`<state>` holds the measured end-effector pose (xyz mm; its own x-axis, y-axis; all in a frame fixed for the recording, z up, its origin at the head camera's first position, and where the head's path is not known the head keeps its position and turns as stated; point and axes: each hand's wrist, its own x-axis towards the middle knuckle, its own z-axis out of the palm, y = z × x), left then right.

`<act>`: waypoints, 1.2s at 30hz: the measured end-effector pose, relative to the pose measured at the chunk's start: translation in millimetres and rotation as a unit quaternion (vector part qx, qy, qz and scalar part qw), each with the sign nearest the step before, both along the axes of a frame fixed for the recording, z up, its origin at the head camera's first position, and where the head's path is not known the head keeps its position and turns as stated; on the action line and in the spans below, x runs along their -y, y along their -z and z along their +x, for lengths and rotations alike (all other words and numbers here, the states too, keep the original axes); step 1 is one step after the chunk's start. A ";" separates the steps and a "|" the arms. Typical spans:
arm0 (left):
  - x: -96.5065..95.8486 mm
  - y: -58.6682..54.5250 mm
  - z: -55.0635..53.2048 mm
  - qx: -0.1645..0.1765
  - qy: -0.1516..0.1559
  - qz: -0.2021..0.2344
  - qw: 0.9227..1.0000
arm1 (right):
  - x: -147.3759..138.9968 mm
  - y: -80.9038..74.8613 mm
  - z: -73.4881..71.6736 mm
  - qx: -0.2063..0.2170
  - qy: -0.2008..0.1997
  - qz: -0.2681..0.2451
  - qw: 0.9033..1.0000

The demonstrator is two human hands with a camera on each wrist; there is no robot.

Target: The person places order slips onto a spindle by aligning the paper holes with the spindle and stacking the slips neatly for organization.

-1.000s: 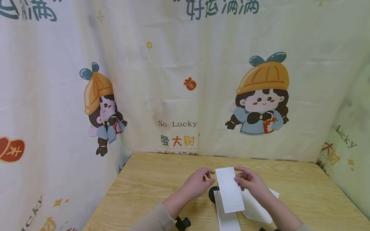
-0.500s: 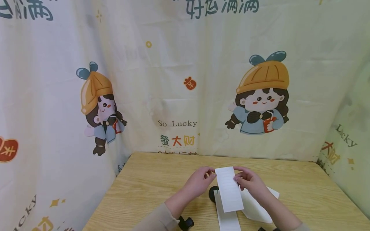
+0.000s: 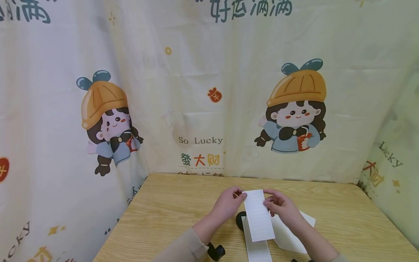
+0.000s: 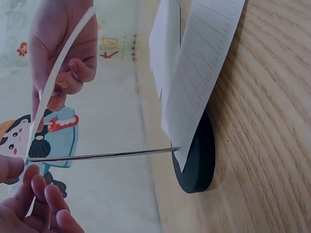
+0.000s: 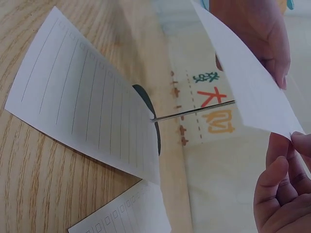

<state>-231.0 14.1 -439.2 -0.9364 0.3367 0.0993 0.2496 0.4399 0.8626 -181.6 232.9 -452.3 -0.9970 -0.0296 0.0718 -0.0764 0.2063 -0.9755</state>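
Between my hands hangs a narrow white checklist sheet (image 3: 258, 216). My left hand (image 3: 227, 205) pinches its top left corner between thumb and fingers. At the upper right edge, my right hand (image 3: 283, 209) grips it with thumb and fingertips. Under it stands a bill spike with a round black base (image 4: 201, 165) and a thin metal rod (image 4: 104, 156). The rod's top reaches the held sheet right by my left thumb in the left wrist view. Another lined sheet (image 5: 82, 87) with small checkboxes is stuck on the rod, down at the base.
Several loose white sheets (image 3: 291, 236) lie on the wooden table (image 3: 183, 203), right of the spike. A black wrist device (image 3: 216, 251) shows by my left sleeve. A printed curtain (image 3: 196, 72) hangs behind the table's far edge.
My left hand has moved right from beside the sheet and now pinches its left corner. The sheet has shifted slightly left; my right hand keeps its grip.
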 end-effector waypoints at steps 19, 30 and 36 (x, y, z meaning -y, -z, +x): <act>-5.3 -1.3 -0.9 0.015 0.006 -0.012 1.000 | -0.9 0.2 0.7 -0.002 -0.001 -0.006 1.000; -4.8 -2.2 0.0 0.020 0.010 0.004 1.000 | 1.1 1.9 1.7 0.007 0.002 -0.012 1.000; -4.9 -3.9 1.6 0.025 0.010 0.011 1.000 | 0.8 2.6 2.5 0.003 -0.002 -0.011 1.000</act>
